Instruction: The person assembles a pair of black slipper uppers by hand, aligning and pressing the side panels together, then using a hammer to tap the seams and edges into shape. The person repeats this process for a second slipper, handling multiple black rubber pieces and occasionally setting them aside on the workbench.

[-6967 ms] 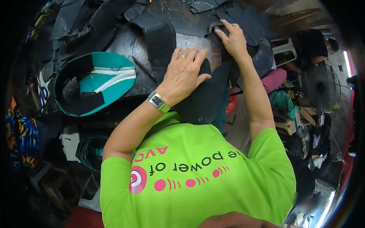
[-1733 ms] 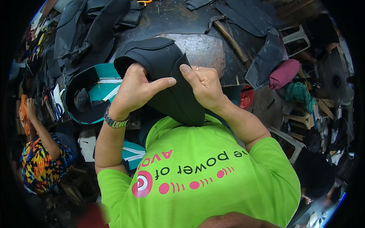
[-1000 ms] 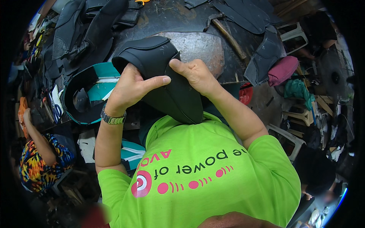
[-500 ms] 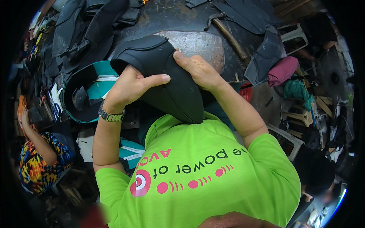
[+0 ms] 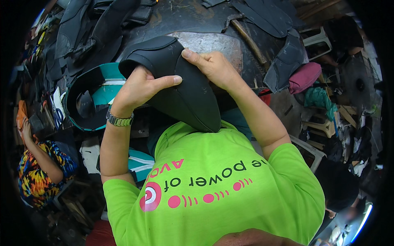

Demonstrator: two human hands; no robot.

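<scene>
A black shoe upper (image 5: 186,96) with stitched seams and a padded collar is held up in front of my chest, its pointed toe end resting against my shirt. My left hand (image 5: 141,86) grips it from the left, fingers inside the opening and hidden, thumb pressed on the outside. On the right, my right hand (image 5: 213,69) pinches the far right edge of the upper between thumb and curled fingers. Behind the upper lies a pale, worn slab (image 5: 217,46) on the dark table.
A hammer (image 5: 250,41) lies on the table (image 5: 182,16) at the far right. More black uppers (image 5: 76,30) are piled at the far left and right (image 5: 287,61). A teal-lined container (image 5: 108,74) stands left, and a person in a colourful shirt (image 5: 45,172) sits beyond it.
My right thumb and hand have shifted slightly left and toward the far side along the upper's edge. The left hand keeps its grip, and the upper has tilted only a little.
</scene>
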